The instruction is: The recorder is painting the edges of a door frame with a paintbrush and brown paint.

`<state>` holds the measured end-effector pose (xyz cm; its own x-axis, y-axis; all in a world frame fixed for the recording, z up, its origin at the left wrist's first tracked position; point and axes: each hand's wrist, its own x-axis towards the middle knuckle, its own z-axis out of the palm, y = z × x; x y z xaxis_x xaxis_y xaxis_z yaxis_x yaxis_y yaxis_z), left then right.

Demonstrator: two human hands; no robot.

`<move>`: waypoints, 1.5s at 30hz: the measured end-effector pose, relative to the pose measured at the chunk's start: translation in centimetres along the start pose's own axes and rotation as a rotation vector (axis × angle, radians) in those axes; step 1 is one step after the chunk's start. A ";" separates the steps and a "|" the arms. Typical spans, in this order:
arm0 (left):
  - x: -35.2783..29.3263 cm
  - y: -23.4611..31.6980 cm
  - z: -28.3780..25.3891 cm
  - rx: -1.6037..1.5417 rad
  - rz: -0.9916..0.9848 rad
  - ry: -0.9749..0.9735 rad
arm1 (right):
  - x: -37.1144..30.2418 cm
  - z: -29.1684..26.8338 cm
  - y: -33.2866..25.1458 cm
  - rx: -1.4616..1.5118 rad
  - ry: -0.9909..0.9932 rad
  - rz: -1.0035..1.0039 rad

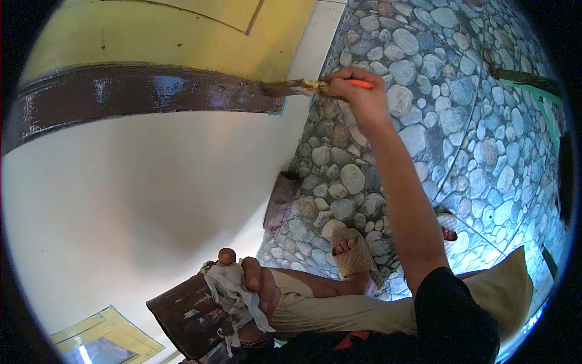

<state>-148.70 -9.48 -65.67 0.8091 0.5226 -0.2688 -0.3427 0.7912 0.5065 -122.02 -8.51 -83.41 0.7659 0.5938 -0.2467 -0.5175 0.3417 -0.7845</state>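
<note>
My right hand [362,102] is closed around a paintbrush [310,87] with an orange handle and a paint-caked neck. Its dark bristles lie against the right end of a brown painted band [130,97], which looks wet and shiny in places. Above this band is a yellow panel [151,36]; a pale wall [121,182] lies below it. Near my lap, my left hand [265,290] grips a brown, paint-smeared can [188,312], tilted on its side in the picture. A crumpled white rag [229,285] is bunched between these fingers and the can.
Stone-patterned tiles [406,67] cover the floor, where my sandalled foot [351,252] rests. A dark brown flat piece [282,203] sits by the wall's edge. A yellow frame [106,324] shows at lower left, and a green-edged object [527,82] at far right.
</note>
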 end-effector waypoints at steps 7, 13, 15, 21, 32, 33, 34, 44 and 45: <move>1.6 -0.1 -0.2 0.012 -0.057 0.019 | 1.9 0.4 -1.0 -0.112 -0.106 -0.056; 2.1 -0.7 -0.2 0.055 -0.033 0.113 | 2.7 -0.3 -1.8 -0.149 -0.160 -0.105; 2.4 -0.7 -0.1 0.052 -0.025 0.137 | 3.1 -0.3 -1.7 -0.204 -0.207 -0.092; 3.5 -0.9 0.2 0.021 -0.104 0.017 | 4.2 -1.9 -0.3 -0.169 -0.141 -0.055; 4.4 -1.4 0.2 0.036 -0.099 0.063 | 3.9 -2.1 0.1 -0.147 -0.224 -0.035; 4.3 -1.4 0.2 0.040 -0.098 0.065 | 3.7 -2.0 0.1 -0.158 -0.207 -0.023; 4.4 -1.4 0.2 0.043 -0.097 0.068 | 3.6 -1.9 0.1 -0.152 -0.180 0.004; 4.7 -1.4 0.2 0.067 -0.087 0.071 | 3.7 -1.7 0.0 -0.311 -0.104 0.032; 4.8 -1.4 0.2 0.071 -0.085 0.074 | 3.5 -1.7 -0.1 -0.271 -0.144 -0.017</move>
<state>-144.28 -8.16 -67.49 0.7954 0.4790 -0.3714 -0.2382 0.8105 0.5352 -118.64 -7.67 -85.16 0.7018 0.6931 -0.1645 -0.3698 0.1570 -0.9158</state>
